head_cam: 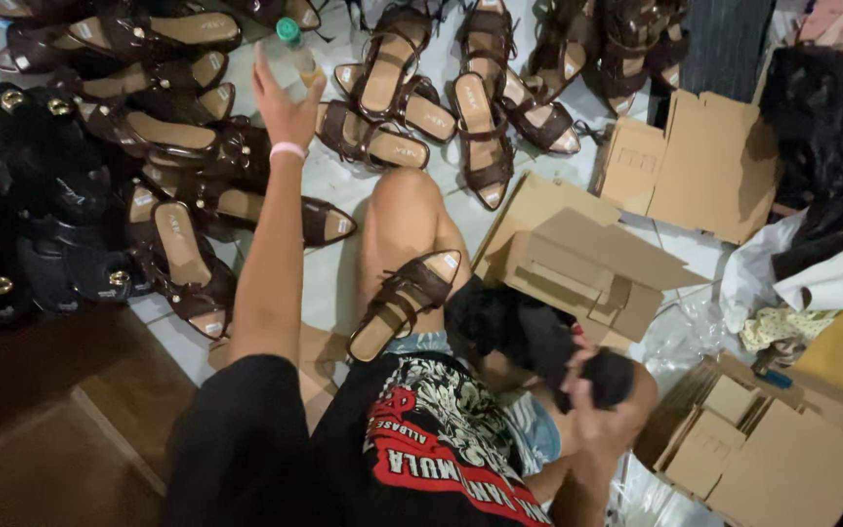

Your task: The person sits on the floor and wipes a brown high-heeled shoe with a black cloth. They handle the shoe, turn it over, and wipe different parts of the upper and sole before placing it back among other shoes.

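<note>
My left hand [283, 102] is stretched forward over the floor, fingers spread and empty, a pink band on the wrist; it hovers near a small bottle with a green cap [291, 37] and the brown sandals. A brown strappy sandal [405, 304] rests on my lap against my bent knee. My right hand [592, 395] is down at my right side, closed on a bunched black bag [524, 332]. A half-folded cardboard box [577, 263] lies just beyond that hand.
Several brown heeled sandals [485, 137] lie across the tiled floor ahead. Black sandals with gold buckles [41, 195] are piled at the left. Flat cardboard box blanks [704, 161] lie at the right, another stack [763, 449] at lower right, with plastic wrap and bags nearby.
</note>
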